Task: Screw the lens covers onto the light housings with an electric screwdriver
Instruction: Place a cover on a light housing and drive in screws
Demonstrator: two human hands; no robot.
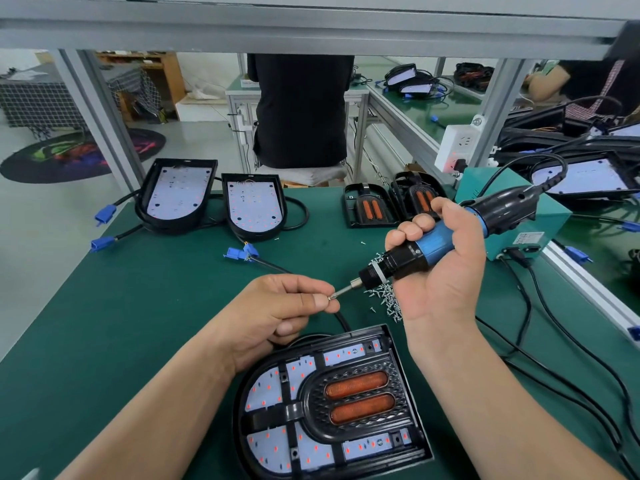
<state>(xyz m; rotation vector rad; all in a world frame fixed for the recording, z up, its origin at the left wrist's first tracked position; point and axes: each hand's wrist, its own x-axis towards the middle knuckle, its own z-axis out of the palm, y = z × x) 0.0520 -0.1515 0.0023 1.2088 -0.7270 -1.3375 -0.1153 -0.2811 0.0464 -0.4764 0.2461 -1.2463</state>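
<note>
Grip: right hand [446,268] wrapped closed round the blue-and-black body of the screwdriver [429,244], held up off the bench with the tip slanting down to the left. Left hand [277,306] pinches a screw [330,297] between thumb and forefinger, right at the end of the bit [344,291]. Screw and bit are touching or nearly so; whether it is seated, I cannot tell.

Work piece: light housing [242,403] lies flat on the mat [138,323] just below both hands, with the lens cover [356,398] sitting in it, orange strips up. Small square screw seats show near the cover's corners; too small to tell if any is filled.

Step in hand (judged): loading the screw onto the bit. To do it well:
- seat the head square on the tip before letting go
- bring the driver down upright over a seat
- check that the cover is aligned, then drive

Around: loose screw pile [388,296] under the driver nose. Two uncovered housings [178,195] [254,206] at the far left, two spare covers [369,209] [420,197] at the back, a teal power box [547,220] to the right.
</note>
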